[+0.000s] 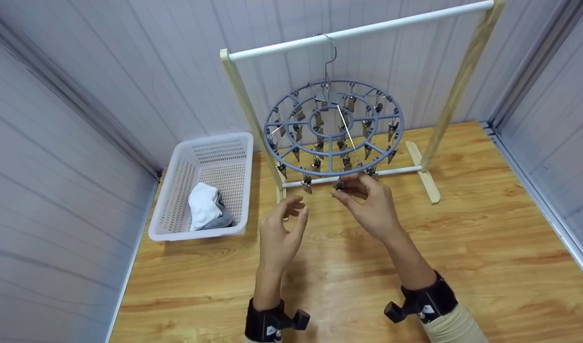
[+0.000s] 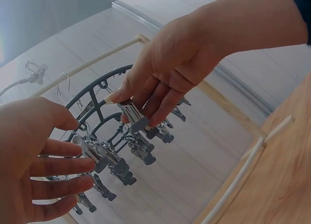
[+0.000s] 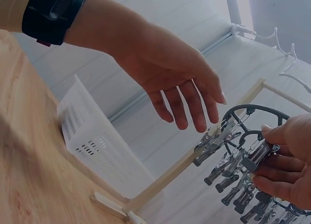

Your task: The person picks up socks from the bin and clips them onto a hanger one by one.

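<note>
A round blue-grey clip hanger (image 1: 330, 153) with several metal clothespins hangs by its hook from the white bar of a rack. My right hand (image 1: 374, 207) is at the hanger's front edge and pinches one metal clip (image 2: 133, 114) between thumb and fingers. To its left, my left hand (image 1: 278, 233) is raised just below the front rim, fingers parted and holding nothing. In the right wrist view the left hand (image 3: 170, 78) has its fingers spread near the hanging clips (image 3: 211, 144).
A white plastic basket (image 1: 248, 190) stands on the wooden floor at the left, with white and grey cloth items (image 1: 205, 207) inside. The rack's wooden legs (image 1: 455, 95) flank the hanger, and a low white crossbar (image 1: 401, 170) joins them. Panelled walls (image 1: 105, 57) enclose the space.
</note>
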Action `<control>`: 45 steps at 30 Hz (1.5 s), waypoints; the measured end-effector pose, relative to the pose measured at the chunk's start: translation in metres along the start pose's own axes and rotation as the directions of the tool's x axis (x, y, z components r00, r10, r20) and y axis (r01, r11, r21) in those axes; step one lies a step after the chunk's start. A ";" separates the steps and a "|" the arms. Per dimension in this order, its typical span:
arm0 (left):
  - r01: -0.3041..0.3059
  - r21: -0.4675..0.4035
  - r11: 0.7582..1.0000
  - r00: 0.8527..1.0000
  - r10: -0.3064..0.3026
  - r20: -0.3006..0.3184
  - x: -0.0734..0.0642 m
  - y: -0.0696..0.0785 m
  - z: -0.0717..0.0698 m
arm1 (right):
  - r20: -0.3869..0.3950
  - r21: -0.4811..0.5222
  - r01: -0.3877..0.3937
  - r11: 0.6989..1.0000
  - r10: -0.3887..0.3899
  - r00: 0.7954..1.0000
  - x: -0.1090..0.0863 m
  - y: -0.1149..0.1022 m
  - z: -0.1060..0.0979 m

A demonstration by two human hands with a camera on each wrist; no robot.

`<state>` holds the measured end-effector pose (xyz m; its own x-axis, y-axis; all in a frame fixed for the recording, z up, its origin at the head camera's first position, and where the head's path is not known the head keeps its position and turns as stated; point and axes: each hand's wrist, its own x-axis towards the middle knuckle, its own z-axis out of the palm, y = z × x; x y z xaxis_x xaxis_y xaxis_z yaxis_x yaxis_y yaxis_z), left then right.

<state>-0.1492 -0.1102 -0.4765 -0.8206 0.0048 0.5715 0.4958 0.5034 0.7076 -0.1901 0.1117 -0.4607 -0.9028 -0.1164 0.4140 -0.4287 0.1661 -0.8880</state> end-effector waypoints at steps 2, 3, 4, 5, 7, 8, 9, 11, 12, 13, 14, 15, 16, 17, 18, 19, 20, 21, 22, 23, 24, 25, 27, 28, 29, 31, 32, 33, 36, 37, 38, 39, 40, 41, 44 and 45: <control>0.018 0.006 1.000 1.000 -0.018 0.008 0.000 0.000 -0.001 | 0.003 0.016 -0.014 1.000 0.014 1.000 0.000 -0.001 -0.001; 0.028 0.007 1.000 1.000 -0.028 0.010 0.000 0.001 -0.002 | 0.005 0.021 -0.018 1.000 0.018 1.000 0.001 -0.002 -0.002; 0.037 0.009 0.999 0.999 -0.037 0.010 0.000 0.001 -0.003 | 0.007 0.025 -0.024 0.999 0.023 1.000 0.001 -0.003 -0.002; 0.045 0.008 0.999 0.999 -0.045 0.010 0.000 0.001 -0.004 | 0.009 0.029 -0.028 0.999 0.028 1.000 0.000 -0.004 -0.003; 0.051 0.005 0.999 0.999 -0.051 0.005 0.000 0.001 -0.005 | 0.016 0.045 -0.043 0.998 0.042 0.999 0.000 -0.005 -0.004; 0.051 0.005 0.999 0.999 -0.051 0.001 0.001 0.002 -0.006 | 0.021 0.057 -0.050 0.997 0.049 0.999 0.000 -0.006 -0.004; 0.051 0.008 0.999 0.999 -0.051 -0.001 0.001 0.001 -0.006 | 0.025 0.065 -0.056 0.996 0.054 0.998 -0.001 -0.006 -0.004; 0.051 0.018 0.999 0.999 -0.051 -0.005 0.001 0.001 -0.007 | 0.030 0.079 -0.063 0.995 0.061 0.998 -0.001 -0.007 -0.005; 0.052 0.027 0.998 0.999 -0.052 -0.006 0.001 0.001 -0.008 | 0.033 0.085 -0.067 0.994 0.064 0.997 -0.001 -0.007 -0.005; 0.051 0.036 0.998 0.999 -0.051 -0.007 0.001 0.001 -0.008 | 0.036 0.090 -0.067 0.994 0.063 0.997 -0.001 -0.007 -0.005; 0.051 0.042 0.998 0.999 -0.050 -0.007 0.002 0.001 -0.009 | 0.037 0.085 -0.065 0.994 0.062 0.997 -0.001 -0.008 -0.005; 0.048 0.046 0.998 0.999 -0.048 -0.009 0.002 0.000 -0.010 | 0.038 0.083 -0.064 0.995 0.061 0.997 -0.002 -0.008 -0.005; 0.046 0.050 0.998 0.999 -0.046 -0.012 0.002 0.000 -0.011 | 0.039 0.084 -0.064 0.994 0.061 0.997 -0.002 -0.008 -0.005; 0.043 0.054 0.998 0.999 -0.042 -0.017 0.003 0.000 -0.012 | 0.040 0.084 -0.064 0.994 0.061 0.997 -0.002 -0.008 -0.005; 0.037 0.054 0.998 0.999 -0.036 -0.025 0.003 0.000 -0.014 | 0.042 0.089 -0.066 0.994 0.063 0.997 -0.002 -0.009 -0.005; 0.033 0.054 0.998 0.999 -0.031 -0.036 0.004 0.000 -0.015 | 0.043 0.094 -0.071 0.993 0.067 0.997 -0.002 -0.009 -0.005; 0.032 0.059 0.998 0.998 -0.029 -0.048 0.005 -0.001 -0.017 | 0.045 0.102 -0.075 0.992 0.071 0.996 -0.002 -0.010 -0.004; 0.032 0.064 0.997 0.998 -0.029 -0.060 0.006 -0.001 -0.019 | 0.045 0.110 -0.081 0.991 0.076 0.996 -0.002 -0.011 -0.004; 0.036 0.069 0.997 0.997 -0.031 -0.069 0.006 -0.002 -0.020 | 0.045 0.118 -0.086 0.989 0.081 0.996 -0.003 -0.011 -0.004; 0.040 0.069 0.997 0.997 -0.035 -0.076 0.007 -0.003 -0.021 | 0.044 0.122 -0.090 0.989 0.085 0.995 -0.003 -0.012 -0.004; 0.045 0.071 0.996 0.996 -0.039 -0.083 0.007 -0.004 -0.023 | 0.045 0.125 -0.094 0.988 0.089 0.995 -0.003 -0.012 -0.004; 0.053 0.074 0.996 0.995 -0.046 -0.089 0.007 -0.005 -0.024 | 0.047 0.124 -0.097 0.988 0.092 0.995 -0.003 -0.012 -0.004; 0.062 0.076 0.995 0.994 -0.054 -0.092 0.007 -0.007 -0.026 | 0.054 0.121 -0.095 0.988 0.089 0.995 -0.003 -0.012 -0.004; 0.065 0.078 0.995 0.994 -0.058 -0.091 0.007 -0.008 -0.028 | 0.059 0.119 -0.092 0.989 0.086 0.995 -0.002 -0.012 -0.004; 0.066 0.086 0.994 0.994 -0.059 -0.091 0.007 -0.009 -0.030 | 0.064 0.116 -0.089 0.989 0.082 0.995 -0.002 -0.012 -0.003; 0.071 0.117 0.991 0.994 -0.061 -0.085 0.008 -0.013 -0.035 | 0.075 0.117 -0.085 0.989 0.077 0.994 -0.002 -0.012 -0.003; 0.074 0.134 0.988 0.995 -0.064 -0.080 0.009 -0.015 -0.038 | 0.076 0.119 -0.083 0.989 0.075 0.994 -0.003 -0.012 -0.003; 0.077 0.151 0.985 0.995 -0.066 -0.075 0.010 -0.017 -0.042 | 0.077 0.121 -0.083 0.989 0.074 0.994 -0.003 -0.012 -0.004; 0.092 0.193 0.977 0.995 -0.081 -0.063 0.017 -0.022 -0.055 | 0.078 0.122 -0.090 0.988 0.081 0.994 -0.003 -0.011 -0.005; 0.098 0.209 0.973 0.994 -0.087 -0.061 0.020 -0.023 -0.060 | 0.079 0.124 -0.091 0.988 0.082 0.993 -0.003 -0.011 -0.006; 0.103 0.224 0.969 0.994 -0.092 -0.057 0.023 -0.024 -0.064 | 0.079 0.125 -0.095 0.988 0.085 0.993 -0.003 -0.011 -0.006; 0.108 0.238 0.965 0.994 -0.098 -0.052 0.027 -0.026 -0.069 | 0.079 0.126 -0.098 0.987 0.088 0.993 -0.003 -0.010 -0.007; 0.117 0.255 0.960 0.993 -0.109 -0.047 0.031 -0.027 -0.073 | 0.078 0.125 -0.100 0.987 0.091 0.993 -0.002 -0.010 -0.008; 0.130 0.273 0.953 0.991 -0.123 -0.043 0.035 -0.028 -0.077 | 0.076 0.124 -0.101 0.987 0.092 0.993 -0.002 -0.009 -0.009; 0.169 0.331 0.928 0.985 -0.173 -0.015 0.048 -0.034 -0.087 | 0.069 0.124 -0.101 0.987 0.093 0.993 -0.002 -0.009 -0.012; 0.181 0.351 0.919 0.981 -0.193 0.000 0.052 -0.037 -0.091 | 0.069 0.123 -0.100 0.987 0.092 0.993 -0.002 -0.009 -0.013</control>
<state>-0.1844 -0.2069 -0.4351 -0.9009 -0.0927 0.4239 0.2073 0.7664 0.6081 -0.1853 0.1230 -0.4512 -0.9338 -0.1678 0.3159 -0.3288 0.0551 -0.9428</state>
